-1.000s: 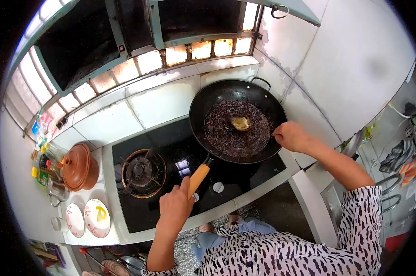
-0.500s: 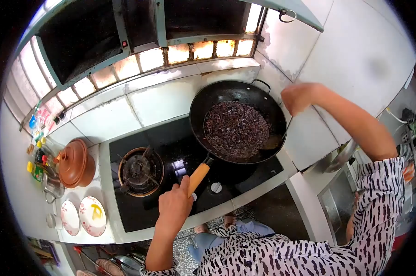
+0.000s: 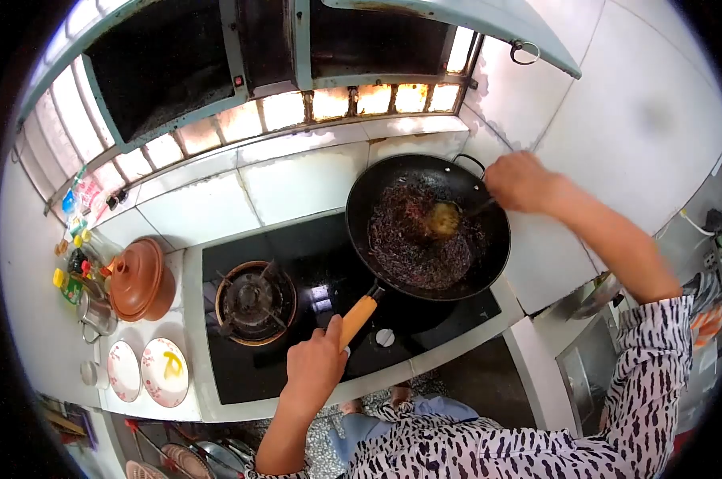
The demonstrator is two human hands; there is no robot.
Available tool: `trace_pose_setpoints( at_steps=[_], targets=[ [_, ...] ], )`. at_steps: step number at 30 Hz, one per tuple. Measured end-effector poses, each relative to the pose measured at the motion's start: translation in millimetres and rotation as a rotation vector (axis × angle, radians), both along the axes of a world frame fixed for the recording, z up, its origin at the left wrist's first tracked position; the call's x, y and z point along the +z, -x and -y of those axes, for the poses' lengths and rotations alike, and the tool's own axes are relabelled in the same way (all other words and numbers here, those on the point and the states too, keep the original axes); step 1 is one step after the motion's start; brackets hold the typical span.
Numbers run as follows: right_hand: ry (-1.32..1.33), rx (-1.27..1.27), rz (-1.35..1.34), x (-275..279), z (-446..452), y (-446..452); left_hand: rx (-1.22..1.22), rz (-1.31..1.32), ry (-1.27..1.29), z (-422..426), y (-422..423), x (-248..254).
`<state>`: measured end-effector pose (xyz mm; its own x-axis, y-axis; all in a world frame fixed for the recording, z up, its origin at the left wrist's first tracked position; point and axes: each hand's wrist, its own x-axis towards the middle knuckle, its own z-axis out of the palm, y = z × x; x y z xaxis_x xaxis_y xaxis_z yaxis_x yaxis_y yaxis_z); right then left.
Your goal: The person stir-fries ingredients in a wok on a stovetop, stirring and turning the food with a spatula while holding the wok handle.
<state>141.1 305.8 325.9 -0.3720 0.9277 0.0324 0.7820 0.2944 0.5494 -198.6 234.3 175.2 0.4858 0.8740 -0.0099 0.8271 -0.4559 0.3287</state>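
Note:
My left hand (image 3: 315,366) is wrapped round the wooden handle (image 3: 358,319) of a black wok (image 3: 365,188) on the right side of the stove. My right hand (image 3: 520,182), closed round the handle end of a dark utensil (image 3: 481,207), is at the wok's right rim. The utensil reaches down into the wok. Dark, shredded or grain-like food (image 3: 417,259) covers the wok's bottom, and a yellowish-brown patch (image 3: 443,219), blurred, shows near its middle.
Left of the wok is a bare burner (image 3: 256,303) on the black glass stove (image 3: 329,239). A lidded brown clay pot (image 3: 142,279), bottles, a metal cup (image 3: 98,314) and two plates (image 3: 165,372) stand further left. A sink (image 3: 582,375) lies at the right.
My right hand went up and away from the rim, then came back in near it. The yellowish patch vanished and shows again. My left hand keeps its hold on the handle.

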Motion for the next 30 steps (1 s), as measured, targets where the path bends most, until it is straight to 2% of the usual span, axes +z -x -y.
trace_pose_setpoints(
  at_steps=[2, 3, 5, 6, 8, 9, 12, 14, 16, 20, 23, 27, 29, 30],
  targets=[
    [0.238, -0.04, -0.109, 24, -7, -9, 0.008, 0.014, 0.0, 0, 1, -1],
    [0.236, -0.034, -0.109, 32, -11, -7, -0.004, 0.016, -0.035, 0, 2, -3],
    [0.65, -0.338, -0.08, 42, -17, -5, -0.01, 0.018, -0.077, 0, 1, -2],
    [0.645, -0.334, -0.08, 38, -21, -7, -0.008, -0.005, -0.068, 1, 0, 0],
    [0.829, -0.339, -0.154, 13, -32, -17, -0.004, -0.03, -0.059, 1, 0, 2],
    [0.787, -0.295, -0.3, -6, -35, -22, -0.01, -0.027, -0.055, 1, 0, 2],
    [0.702, -0.265, -0.453, -14, -45, -15, -0.014, -0.03, -0.058, 1, 0, 1],
    [0.747, -0.312, -0.473, 8, -49, -9, -0.013, -0.034, -0.058, 0, 0, 0],
    [0.63, -0.421, -0.509, 35, -43, -2, -0.017, -0.015, -0.069, 1, 0, 0],
    [0.53, -0.418, -0.521, 48, -37, -25, -0.006, -0.014, -0.049, 0, 0, 3],
    [0.784, -0.556, -0.413, 45, -36, -45, -0.013, 0.004, -0.058, 1, 1, 1],
    [0.993, -0.6, -0.469, 26, -28, -46, -0.003, -0.004, -0.04, 1, 0, 4],
    [1.042, -0.399, -0.591, 5, -19, -28, 0.002, -0.015, -0.028, 1, -1, 6],
    [0.956, -0.313, -0.583, -8, -14, -13, 0.014, -0.023, -0.028, 2, -2, 7]
  ],
)
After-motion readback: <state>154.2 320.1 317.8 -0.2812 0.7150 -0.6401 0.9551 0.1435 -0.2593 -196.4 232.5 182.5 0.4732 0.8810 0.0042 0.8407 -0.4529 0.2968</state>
